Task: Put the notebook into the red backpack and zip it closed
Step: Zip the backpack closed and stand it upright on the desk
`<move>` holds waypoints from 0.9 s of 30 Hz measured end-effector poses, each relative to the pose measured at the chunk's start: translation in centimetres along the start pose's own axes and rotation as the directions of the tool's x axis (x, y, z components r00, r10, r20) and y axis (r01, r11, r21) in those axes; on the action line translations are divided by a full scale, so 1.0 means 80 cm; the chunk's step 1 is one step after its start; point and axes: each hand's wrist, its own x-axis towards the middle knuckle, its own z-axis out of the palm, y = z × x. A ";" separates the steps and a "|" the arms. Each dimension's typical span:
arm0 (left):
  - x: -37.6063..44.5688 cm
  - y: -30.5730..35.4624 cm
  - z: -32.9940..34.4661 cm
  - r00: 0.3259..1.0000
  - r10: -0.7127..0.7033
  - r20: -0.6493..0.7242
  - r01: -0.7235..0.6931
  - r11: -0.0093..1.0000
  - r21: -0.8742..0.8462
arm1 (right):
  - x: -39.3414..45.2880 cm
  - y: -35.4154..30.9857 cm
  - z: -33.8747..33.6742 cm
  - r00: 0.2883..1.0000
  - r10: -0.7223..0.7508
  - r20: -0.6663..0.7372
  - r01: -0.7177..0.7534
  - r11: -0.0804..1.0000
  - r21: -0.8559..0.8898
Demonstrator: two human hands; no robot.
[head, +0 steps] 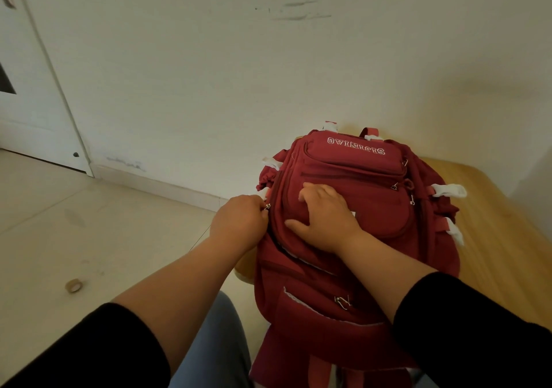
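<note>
The red backpack (352,238) was laid flat on the wooden tabletop (490,238), front panel upward, its top end hanging over the near edge and its base turned toward the far edge by the wall. White lettering was seen upside down on the far pocket. Several front pockets and small metal zipper pulls were shown, one pull (267,207) at the bag's left side. White-wrapped strap ends stuck out along both sides. The notebook could not be seen.
</note>
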 end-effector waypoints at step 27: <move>-0.030 0.008 -0.044 0.986 0.119 0.118 -0.119 0.993 -0.009 | -0.011 -0.050 -0.031 0.990 -0.112 -0.082 0.120 0.987 0.108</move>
